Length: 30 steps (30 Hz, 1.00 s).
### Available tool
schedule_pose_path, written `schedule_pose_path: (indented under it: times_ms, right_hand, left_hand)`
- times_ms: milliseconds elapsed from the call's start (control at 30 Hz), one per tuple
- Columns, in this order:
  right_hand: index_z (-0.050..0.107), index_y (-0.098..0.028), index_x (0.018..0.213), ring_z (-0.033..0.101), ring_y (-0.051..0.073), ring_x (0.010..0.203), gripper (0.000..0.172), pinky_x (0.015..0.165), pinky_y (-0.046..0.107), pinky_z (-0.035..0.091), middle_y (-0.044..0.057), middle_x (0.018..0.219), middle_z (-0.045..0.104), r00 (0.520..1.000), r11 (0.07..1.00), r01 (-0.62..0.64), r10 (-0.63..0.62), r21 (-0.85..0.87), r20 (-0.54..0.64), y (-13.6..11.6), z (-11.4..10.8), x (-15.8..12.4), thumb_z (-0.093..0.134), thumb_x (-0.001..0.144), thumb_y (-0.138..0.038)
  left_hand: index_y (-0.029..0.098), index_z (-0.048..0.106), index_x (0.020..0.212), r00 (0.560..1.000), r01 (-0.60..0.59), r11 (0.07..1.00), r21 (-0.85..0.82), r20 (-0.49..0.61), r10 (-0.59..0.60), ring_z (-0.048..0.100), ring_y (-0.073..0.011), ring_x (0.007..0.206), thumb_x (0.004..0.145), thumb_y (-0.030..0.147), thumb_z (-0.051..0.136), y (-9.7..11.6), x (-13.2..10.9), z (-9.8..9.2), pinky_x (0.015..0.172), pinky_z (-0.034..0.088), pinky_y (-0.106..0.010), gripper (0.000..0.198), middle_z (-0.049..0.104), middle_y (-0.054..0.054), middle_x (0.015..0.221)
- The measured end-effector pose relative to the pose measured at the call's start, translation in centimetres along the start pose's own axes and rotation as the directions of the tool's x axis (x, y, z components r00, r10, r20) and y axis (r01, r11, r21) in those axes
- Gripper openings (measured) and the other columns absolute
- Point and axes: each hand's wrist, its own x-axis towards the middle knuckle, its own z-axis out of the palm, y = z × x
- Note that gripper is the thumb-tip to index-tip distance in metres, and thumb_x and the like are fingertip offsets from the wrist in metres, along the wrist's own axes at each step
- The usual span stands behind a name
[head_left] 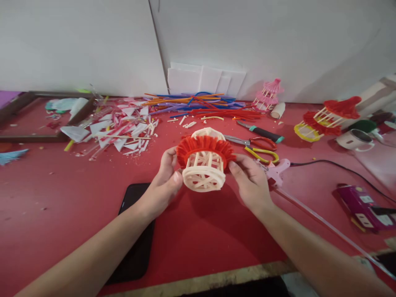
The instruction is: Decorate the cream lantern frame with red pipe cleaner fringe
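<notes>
Left hand [167,183] and right hand [253,183] grip a frilled model [204,146]; red table [192,235] beneath; pale wall [247,37] behind.

Soft, muted light with faint shadows

Behind the red-frilled model [206,150], the tips of the left fingers [168,159] and right fingers [237,170] are hidden. To the model's lower left, the left forearm [89,247] covers part of a black phone [139,256]. The blade tip of the red-handled tool [264,142] disappears behind the model. Far left of it, a wooden frame [31,139] and purple sheet [9,98] are cut off. Many scraps [133,132] left of the model are too small to tell apart.
</notes>
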Motion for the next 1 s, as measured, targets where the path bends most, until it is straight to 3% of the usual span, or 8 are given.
schedule_pose_path:
  times_ms: [200, 367, 500, 633, 833, 900, 1000]
  right_hand:
    - [0.077, -0.026, 0.093, 0.07, 0.014, 0.072, 0.021, 0.062, 0.027, 0.059, 0.002, 0.086, 0.077, 0.992, 0.993, 0.079, -0.087, -0.091, -0.087, -1.0, 0.4, -0.5, 0.076, 0.084, -0.044]
    - [0.076, -0.026, 0.092, 0.07, 0.012, 0.073, 0.02, 0.067, 0.025, 0.06, -0.001, 0.083, 0.076, 0.996, 0.996, 0.03, -0.023, 0.08, -0.082, -0.2, 0.2, -0.3, 0.078, 0.084, -0.044]
    - [0.074, -0.026, 0.096, 0.07, 0.014, 0.081, 0.022, 0.075, 0.03, 0.061, 0.0, 0.089, 0.076, 1.0, 0.985, -0.014, 0.018, 0.171, -0.024, 0.4, -0.3, -0.1, 0.076, 0.085, -0.046]
    - [0.072, -0.028, 0.096, 0.069, 0.015, 0.083, 0.019, 0.078, 0.033, 0.061, 0.0, 0.089, 0.075, 0.999, 0.981, -0.033, 0.036, 0.19, -0.011, 0.5, -0.6, 0.2, 0.074, 0.087, -0.045]
    - [0.073, -0.028, 0.096, 0.072, 0.018, 0.091, 0.028, 0.086, 0.039, 0.062, 0.003, 0.096, 0.077, 0.997, 0.982, 0.007, 0.008, 0.19, -0.081, -0.1, -0.5, 0.6, 0.07, 0.087, -0.054]
    - [0.074, -0.027, 0.094, 0.073, 0.018, 0.086, 0.03, 0.081, 0.038, 0.062, 0.003, 0.093, 0.077, 0.993, 0.992, 0.052, -0.04, 0.116, -0.107, -0.5, -0.7, 0.6, 0.073, 0.084, -0.056]
    - [0.076, -0.027, 0.087, 0.071, 0.017, 0.073, 0.023, 0.067, 0.033, 0.06, 0.001, 0.082, 0.077, 0.974, 0.974, 0.178, -0.195, -0.139, -0.116, -1.2, -1.1, 0.4, 0.079, 0.081, -0.049]
  left_hand:
    - [0.034, 0.028, 0.138, 0.996, 0.07, 0.987, 0.146, 0.042, -0.077, 0.063, -0.0359, 0.125, 0.074, 0.049, 0.088, 0.2, -0.1, -0.1, 0.096, 0.059, -0.045, 0.089, 0.055, -0.011, 0.139]
    - [0.033, 0.028, 0.143, 0.997, 0.059, 0.988, 0.145, 0.036, -0.064, 0.054, -0.0411, 0.136, 0.068, 0.041, 0.091, 0.6, -0.3, 0.1, 0.102, 0.057, -0.049, 0.098, 0.047, -0.014, 0.151]
    - [0.039, 0.018, 0.153, 0.986, 0.091, 0.991, 0.096, 0.129, -0.104, 0.052, -0.0423, 0.139, 0.068, 0.035, 0.09, 0.6, -0.5, 0.0, 0.106, 0.054, -0.053, 0.112, 0.045, -0.014, 0.156]
    - [0.039, 0.021, 0.154, 0.987, 0.049, 0.994, 0.098, 0.148, -0.063, 0.052, -0.0425, 0.138, 0.068, 0.04, 0.09, 0.4, -0.1, -0.3, 0.105, 0.055, -0.053, 0.11, 0.04, -0.014, 0.159]
    - [0.036, 0.03, 0.146, 0.993, 0.052, 0.984, 0.172, 0.091, -0.069, 0.058, -0.0385, 0.131, 0.065, 0.037, 0.091, 0.9, 0.1, 0.4, 0.101, 0.058, -0.049, 0.102, 0.05, -0.013, 0.146]
    - [0.036, 0.032, 0.143, 0.993, 0.038, 0.982, 0.184, 0.1, -0.057, 0.059, -0.0377, 0.129, 0.065, 0.034, 0.091, 1.1, 0.0, 0.6, 0.101, 0.058, -0.048, 0.098, 0.052, -0.012, 0.144]
    - [0.035, 0.032, 0.139, 0.99, 0.012, 0.983, 0.182, 0.136, -0.037, 0.06, -0.0368, 0.128, 0.066, 0.03, 0.09, 1.1, 0.0, 0.7, 0.102, 0.057, -0.049, 0.093, 0.053, -0.012, 0.142]
